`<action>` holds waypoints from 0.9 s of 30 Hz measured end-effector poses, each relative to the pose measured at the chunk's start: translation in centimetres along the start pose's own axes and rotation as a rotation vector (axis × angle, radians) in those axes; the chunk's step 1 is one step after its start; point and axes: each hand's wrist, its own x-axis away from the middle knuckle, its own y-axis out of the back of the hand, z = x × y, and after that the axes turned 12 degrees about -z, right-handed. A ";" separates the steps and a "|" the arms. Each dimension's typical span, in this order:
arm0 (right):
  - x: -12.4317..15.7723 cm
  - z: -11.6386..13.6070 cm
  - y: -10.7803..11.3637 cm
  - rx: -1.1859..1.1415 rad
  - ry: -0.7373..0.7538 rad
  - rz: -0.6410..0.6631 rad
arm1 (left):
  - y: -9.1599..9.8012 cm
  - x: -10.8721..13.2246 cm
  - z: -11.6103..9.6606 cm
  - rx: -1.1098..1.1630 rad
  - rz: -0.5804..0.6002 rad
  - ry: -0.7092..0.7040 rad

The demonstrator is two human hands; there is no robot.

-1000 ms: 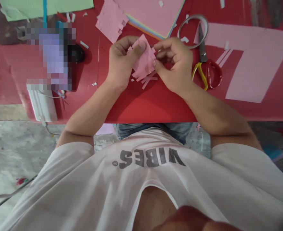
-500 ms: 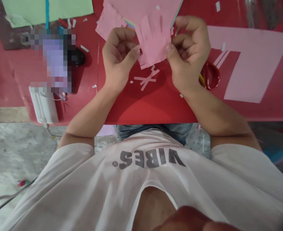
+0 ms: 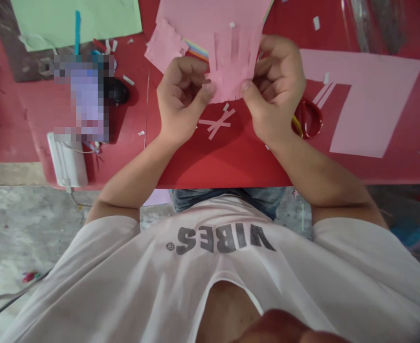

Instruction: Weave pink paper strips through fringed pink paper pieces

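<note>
A small pink paper piece (image 3: pixel 227 83) with cut slits and fringed edges is held up between both hands. My left hand (image 3: pixel 185 97) pinches its lower left corner between thumb and fingers. On the opposite side, my right hand (image 3: pixel 276 85) grips the lower right corner; a bit of metal ring shows by its fingers. Behind the piece lies a large pink sheet (image 3: pixel 195 19) over rainbow-edged paper. Another fringed pink piece (image 3: pixel 165 45) rests to the left of that sheet. Thin pink strips (image 3: pixel 219 125) lie crossed on the red table just below the hands.
Red-handled scissors (image 3: pixel 312 119) lie beside my right wrist, near a cut pink sheet (image 3: pixel 370 105). At left are a white power bank (image 3: pixel 67 162) with a cable, a black mouse (image 3: pixel 119 90) and a green sheet (image 3: pixel 77 24). Paper scraps dot the red table (image 3: pixel 224 166).
The fringed paper between my hands has tilted, so its slits now look straighter and its lower edge flatter. Both hands stay closed on it. The whole view has shifted slightly.
</note>
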 end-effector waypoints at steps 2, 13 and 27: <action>0.0 -0.3 -0.1 -0.006 -0.004 0.014 | 0.1 0.0 0.6 0.016 0.027 -0.038; -0.2 -0.2 -0.4 0.002 0.090 -0.057 | -0.5 0.0 -1.2 -0.060 -0.068 0.047; 0.2 -0.5 -0.5 -0.115 -0.022 0.013 | -0.1 -0.2 1.0 0.089 -0.054 0.025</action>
